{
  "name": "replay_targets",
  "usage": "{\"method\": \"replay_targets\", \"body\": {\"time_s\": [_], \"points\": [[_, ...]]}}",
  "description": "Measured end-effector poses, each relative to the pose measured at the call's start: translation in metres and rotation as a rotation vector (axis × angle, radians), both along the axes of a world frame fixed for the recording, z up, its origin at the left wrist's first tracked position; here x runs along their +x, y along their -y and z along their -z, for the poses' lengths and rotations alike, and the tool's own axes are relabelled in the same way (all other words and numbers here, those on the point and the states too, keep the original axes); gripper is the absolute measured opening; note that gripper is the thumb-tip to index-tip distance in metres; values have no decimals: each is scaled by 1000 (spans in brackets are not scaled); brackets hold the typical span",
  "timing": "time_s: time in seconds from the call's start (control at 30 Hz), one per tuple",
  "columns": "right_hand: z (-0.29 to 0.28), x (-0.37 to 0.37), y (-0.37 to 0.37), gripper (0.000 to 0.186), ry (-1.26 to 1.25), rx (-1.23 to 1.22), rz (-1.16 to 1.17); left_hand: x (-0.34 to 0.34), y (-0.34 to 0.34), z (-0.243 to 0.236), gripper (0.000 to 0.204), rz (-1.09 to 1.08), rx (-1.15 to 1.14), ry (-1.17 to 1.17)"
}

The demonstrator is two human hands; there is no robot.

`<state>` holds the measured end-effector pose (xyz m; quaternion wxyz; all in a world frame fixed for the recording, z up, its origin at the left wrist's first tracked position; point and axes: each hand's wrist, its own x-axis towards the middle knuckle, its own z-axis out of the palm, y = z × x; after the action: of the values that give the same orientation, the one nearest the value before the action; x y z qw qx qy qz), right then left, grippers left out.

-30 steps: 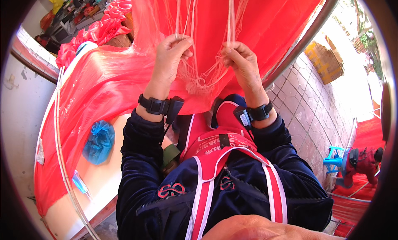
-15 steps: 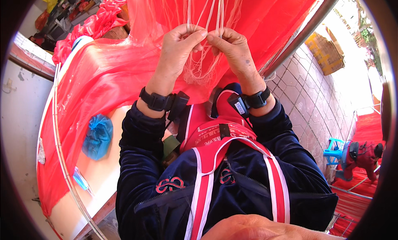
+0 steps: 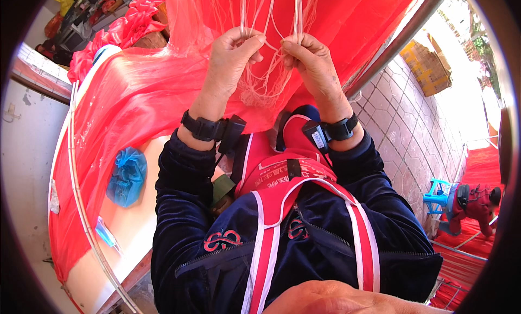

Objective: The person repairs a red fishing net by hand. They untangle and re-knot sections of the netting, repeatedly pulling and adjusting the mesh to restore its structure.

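Observation:
Several pale threads (image 3: 271, 13) hang down in front of a sheet of red fabric (image 3: 211, 13). My left hand (image 3: 233, 51) pinches the threads on the left between thumb and bent fingers. Just to its right, my right hand (image 3: 309, 53) has its thumb and forefinger closed on the threads at that side. A thread spans the small gap between the two hands. Below the fingers the loose thread ends sag in a tangled loop (image 3: 258, 94) against the red cloth. Black straps with small boxes sit on both wrists.
Red cloth also drapes over a pale table (image 3: 144, 205) at left, with a blue plastic bag (image 3: 127, 178) and thin bamboo poles (image 3: 81, 205). A metal pole (image 3: 391, 40) slants at right. Beyond are a cardboard box (image 3: 426, 67), a blue stool (image 3: 436, 196) and a bending person (image 3: 477, 205).
My hands have moved apart from nearly touching, the right one shifting rightward with its threads. The left hand has barely moved.

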<state>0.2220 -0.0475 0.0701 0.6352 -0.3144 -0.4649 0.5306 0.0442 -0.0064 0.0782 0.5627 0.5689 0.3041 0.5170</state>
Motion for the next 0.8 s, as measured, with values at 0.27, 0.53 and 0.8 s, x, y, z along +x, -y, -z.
{"method": "replay_targets", "body": {"time_s": [0.27, 0.53, 0.8], "points": [[3, 25, 9, 7, -35, 95, -171, -27, -36, 11, 11, -356, 135, -194], [-3, 56, 6, 9, 15, 136, -87, -93, -57, -11, 10, -753, 484, -336], [-1, 64, 2, 11, -21, 92, 117, -118, -51, -23, 13, -924, 453, -264]]}}
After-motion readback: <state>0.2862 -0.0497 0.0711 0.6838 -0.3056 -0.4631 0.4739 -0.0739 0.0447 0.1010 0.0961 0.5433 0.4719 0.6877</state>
